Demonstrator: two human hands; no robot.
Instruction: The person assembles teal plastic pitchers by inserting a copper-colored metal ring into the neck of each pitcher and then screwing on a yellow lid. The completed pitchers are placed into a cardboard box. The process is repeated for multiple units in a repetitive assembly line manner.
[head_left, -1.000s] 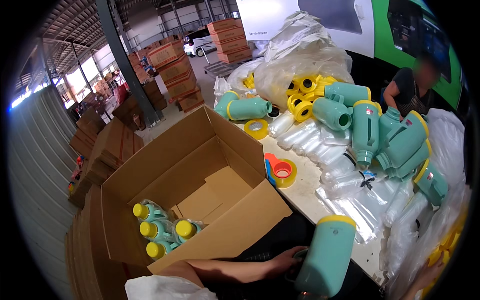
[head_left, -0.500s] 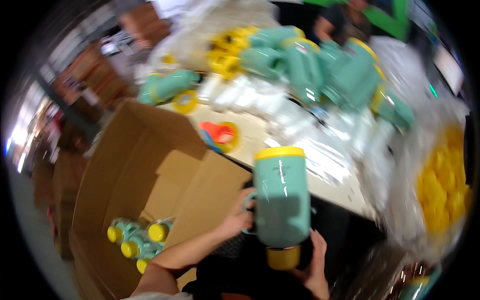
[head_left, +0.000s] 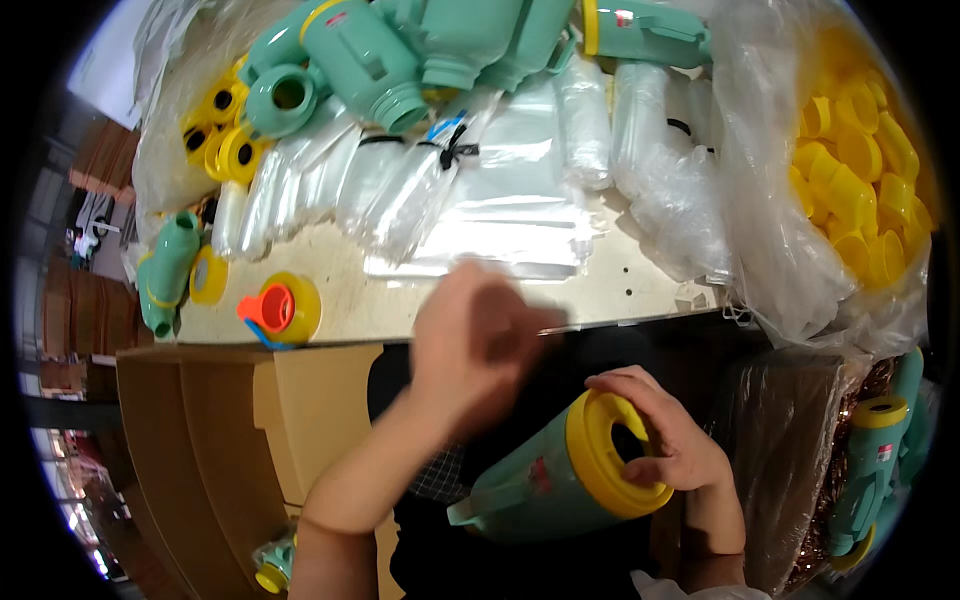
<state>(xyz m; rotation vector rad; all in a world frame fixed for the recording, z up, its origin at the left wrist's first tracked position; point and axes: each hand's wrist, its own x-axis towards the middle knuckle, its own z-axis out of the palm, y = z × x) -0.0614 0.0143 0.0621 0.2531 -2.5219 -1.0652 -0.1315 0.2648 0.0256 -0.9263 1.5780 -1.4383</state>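
A green thermos jug (head_left: 535, 485) with a yellow ring round its end lies tilted over my lap. My right hand (head_left: 685, 440) is closed on that yellow ring, with the fingers over its rim and the thumb by the dark opening. My left hand (head_left: 470, 335) is raised at the table's front edge, just in front of a stack of flat clear plastic bags (head_left: 500, 225). Motion smears its fingers, so I cannot make out whether they hold anything.
Several green jug bodies (head_left: 365, 60) and rolled clear bags (head_left: 585, 130) cover the back of the table (head_left: 640, 290). Tape rolls with an orange piece (head_left: 270, 308) lie at left. A cardboard box (head_left: 200, 440) stands lower left; a bag of yellow parts (head_left: 860, 190) is at right.
My view has turned toward the table. The jug has tipped over from upright, its yellow-ringed end now toward my right hand. My left hand has left its handle and risen to the table edge.
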